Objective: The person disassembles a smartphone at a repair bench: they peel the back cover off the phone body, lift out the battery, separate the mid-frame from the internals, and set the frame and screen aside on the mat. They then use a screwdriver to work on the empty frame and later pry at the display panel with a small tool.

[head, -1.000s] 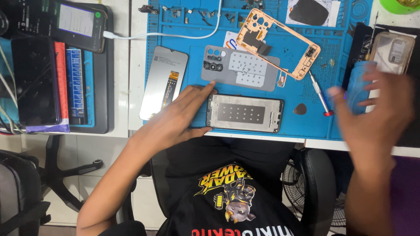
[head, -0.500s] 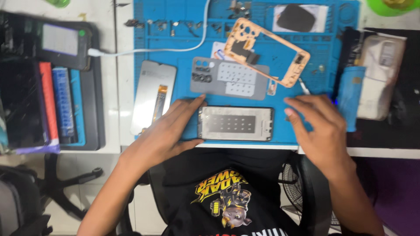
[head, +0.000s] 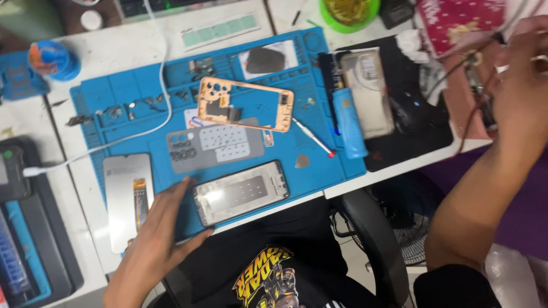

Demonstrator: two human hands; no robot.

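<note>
My left hand (head: 162, 231) lies flat on the blue work mat (head: 319, 171), fingers spread, and touches the left end of an opened phone body (head: 241, 191) with a shiny metal inside. A loose display panel (head: 127, 197) lies just left of that hand. My right hand (head: 522, 74) is raised at the far right edge, blurred, among thin brown wires and a small tool (head: 476, 68). Whether it grips any of them is unclear. An orange phone frame (head: 245, 104) and a grey back plate (head: 214, 146) lie further up the mat.
A small red-tipped screwdriver (head: 314, 137), a blue tool (head: 349, 125) and a phone in a clear case (head: 369, 92) lie right of the frame. A white cable (head: 114, 142) crosses the mat. A green bowl (head: 349, 10) stands at the back; a black chair arm (head: 371, 245) is below.
My right hand has left the phone body and swung up to the far right, to the wires. The view has shifted right and tilted. My left hand stays by the phone body.
</note>
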